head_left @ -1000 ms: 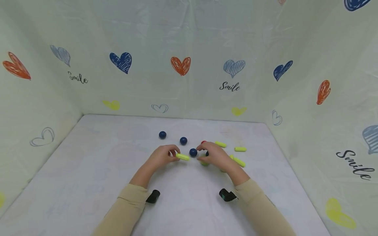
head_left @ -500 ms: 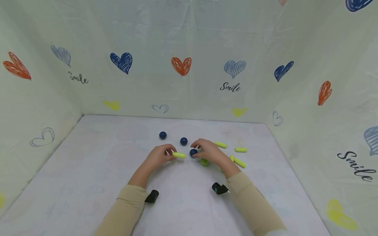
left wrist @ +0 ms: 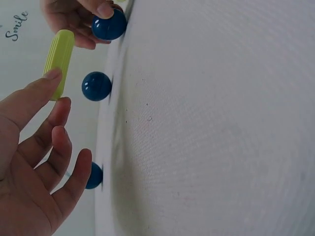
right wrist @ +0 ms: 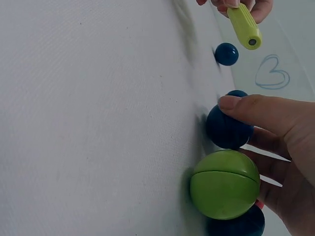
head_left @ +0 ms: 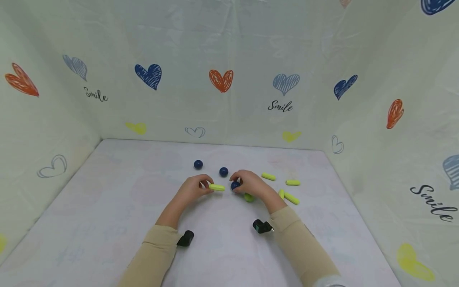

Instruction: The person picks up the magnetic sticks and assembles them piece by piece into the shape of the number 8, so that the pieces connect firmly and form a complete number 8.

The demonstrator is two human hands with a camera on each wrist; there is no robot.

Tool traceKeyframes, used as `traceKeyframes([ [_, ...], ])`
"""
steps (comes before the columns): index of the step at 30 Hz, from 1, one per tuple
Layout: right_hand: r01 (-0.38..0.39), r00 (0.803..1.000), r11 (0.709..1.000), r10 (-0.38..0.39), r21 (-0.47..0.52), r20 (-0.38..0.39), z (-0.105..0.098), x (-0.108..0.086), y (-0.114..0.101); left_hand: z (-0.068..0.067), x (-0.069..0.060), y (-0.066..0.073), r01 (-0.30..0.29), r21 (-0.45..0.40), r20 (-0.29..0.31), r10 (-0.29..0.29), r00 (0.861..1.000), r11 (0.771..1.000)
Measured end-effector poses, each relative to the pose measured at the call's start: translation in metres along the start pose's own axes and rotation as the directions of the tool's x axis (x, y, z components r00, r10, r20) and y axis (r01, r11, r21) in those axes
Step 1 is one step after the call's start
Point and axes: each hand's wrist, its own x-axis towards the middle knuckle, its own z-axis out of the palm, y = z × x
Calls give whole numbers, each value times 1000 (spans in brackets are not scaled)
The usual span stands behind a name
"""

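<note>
My left hand (head_left: 189, 192) pinches a ribbed yellow-green magnetic rod (left wrist: 60, 54) between thumb and forefinger, above the table. The other left fingers are bent loosely. In the right wrist view the rod's near end shows a round metal dot. My right hand (head_left: 252, 185) grips a glossy blue ball (right wrist: 229, 129) on the table, thumb on its near side and fingers behind. Next to it sits a green ball (right wrist: 225, 184) with a seam, close under the right hand. Rod and held ball are apart.
Two more blue balls, one far left (head_left: 198, 164) and one nearer (head_left: 224, 172), lie behind the hands. Another blue ball (right wrist: 238, 225) shows past the green one, with a bit of red. Several yellow-green rods (head_left: 293, 182) lie at right. A heart-printed curtain (head_left: 251, 115) borders the table.
My right hand has moved left from over the green ball to the blue ball and closed its fingers on it. The left hand has drawn the rod slightly left and up.
</note>
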Motion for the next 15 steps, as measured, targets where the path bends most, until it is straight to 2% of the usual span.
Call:
traceKeyframes([
  [7,-7,1000,1000,8,18,-4,0,1,2,-2,2,1,-2,-17,-4,2,1000,1000],
  [15,-27,999,996,30,88,-23,0,-3,2,-3,4,3,46,-25,-3,-46,999,999],
])
